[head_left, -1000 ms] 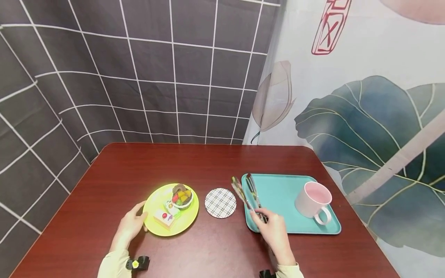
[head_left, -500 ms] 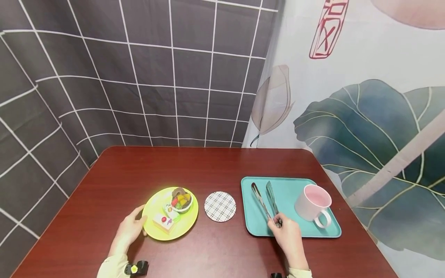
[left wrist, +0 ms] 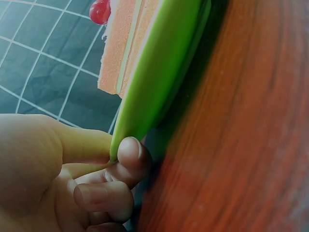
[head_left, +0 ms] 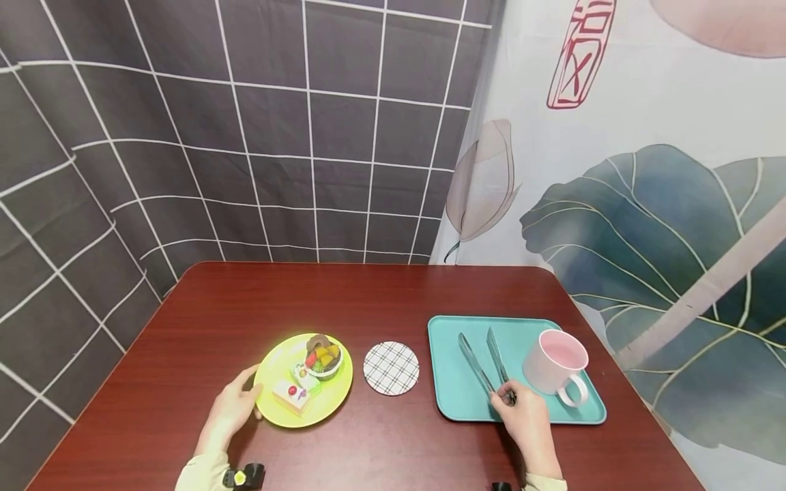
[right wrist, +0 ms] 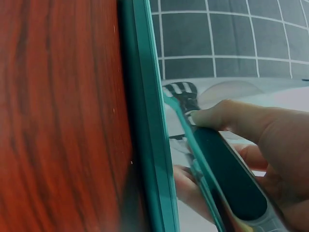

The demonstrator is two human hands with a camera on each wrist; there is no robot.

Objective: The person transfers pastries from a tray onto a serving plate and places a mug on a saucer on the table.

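Observation:
At the left, my left hand [head_left: 230, 410] pinches the rim of a yellow-green plate [head_left: 333, 397]. In the left wrist view the thumb lies above the rim and a fingertip [left wrist: 131, 153] below it. A cake slice [head_left: 288, 398], a small white-and-green piece [head_left: 305, 376] and a little cup of fruit and chocolate [head_left: 328, 372] sit on the plate. My right hand [head_left: 527, 417] pinches metal tongs [head_left: 475, 361] near their joined end, over the teal tray [head_left: 447, 399]. The two tong arms spread apart, pointing away from me. Slots show on one end [right wrist: 182, 89] in the right wrist view.
A pink mug [head_left: 548, 368] stands on the tray's right side, close to my right hand. Between plate and tray lies a round checked coaster [head_left: 391, 369]. The dark red table [head_left: 368, 293] ends before a grey grid curtain [head_left: 344, 177].
My right hand has moved right with the tongs, from the tray's left edge to over its middle. The tongs look lower and steadier. My left hand keeps its grip on the plate.

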